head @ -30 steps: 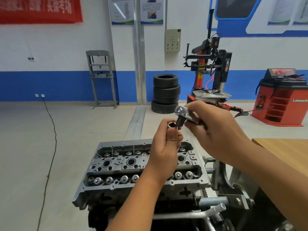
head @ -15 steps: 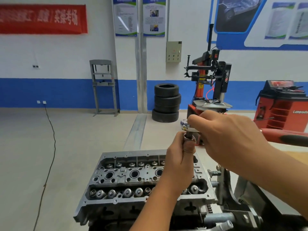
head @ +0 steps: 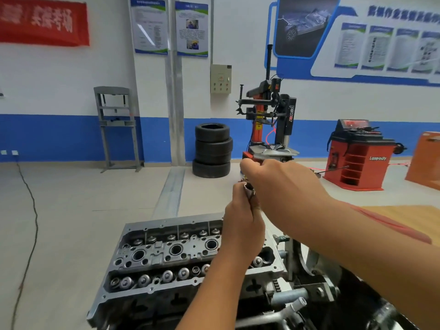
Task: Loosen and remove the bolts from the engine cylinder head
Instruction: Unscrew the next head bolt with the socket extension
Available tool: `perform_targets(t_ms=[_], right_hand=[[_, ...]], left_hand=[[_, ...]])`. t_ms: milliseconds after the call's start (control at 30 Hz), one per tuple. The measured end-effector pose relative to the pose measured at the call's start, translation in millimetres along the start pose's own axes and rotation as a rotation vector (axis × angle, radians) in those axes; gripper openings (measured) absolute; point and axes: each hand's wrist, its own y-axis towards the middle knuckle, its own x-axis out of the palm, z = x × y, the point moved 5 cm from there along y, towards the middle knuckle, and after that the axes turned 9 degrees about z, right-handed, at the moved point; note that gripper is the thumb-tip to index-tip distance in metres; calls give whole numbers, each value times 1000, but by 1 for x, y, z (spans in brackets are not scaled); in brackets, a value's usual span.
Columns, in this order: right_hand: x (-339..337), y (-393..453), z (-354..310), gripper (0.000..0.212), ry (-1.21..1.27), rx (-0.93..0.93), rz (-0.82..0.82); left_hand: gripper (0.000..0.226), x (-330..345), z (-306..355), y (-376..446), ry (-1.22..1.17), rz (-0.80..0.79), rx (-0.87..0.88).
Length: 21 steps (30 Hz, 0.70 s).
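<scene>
The grey aluminium cylinder head [head: 166, 256] sits on an engine stand at the bottom centre, with rows of valve tops and round plug wells showing. Above its right end, my left hand [head: 242, 225] pinches a small metal socket [head: 248, 190] between thumb and fingers. My right hand [head: 283, 184] is just right of it, curled round a ratchet tool whose head meets the socket; most of the tool is hidden by the hand. A red handle [head: 390, 225] trails back under my right forearm.
A wooden tabletop [head: 409, 217] lies at the right. The engine stand's bracket and pipes [head: 300, 296] sit at the lower right. Stacked tyres [head: 213, 151], a tyre changer [head: 269, 125], a red wheel balancer [head: 357, 156] and a grey press frame [head: 116, 127] stand far back.
The view has tilted up. Both hands have come together: the socket in my left hand, apart from the ratchet head a second ago, now meets it under my right hand.
</scene>
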Motion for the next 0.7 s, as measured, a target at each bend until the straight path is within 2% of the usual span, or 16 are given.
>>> perform_targets(t_ms=[167,300,433,567,700], right_hand=[[6,8,-11,25,33,107,-7],[9,10,-17,34,78,186,26],[8,14,-14,28,103,135,56],[2,16,-2,30,131,47,51],[2,12,15,41,161,-79,24]], left_hand=[[13,2,2,9,177,47,32],[20,1,9,13,323,-12,97],[9,-5,5,12,132,12,8],[32,-9,7,4,29,32,26],[28,-7,10,-4,21,-23,67]])
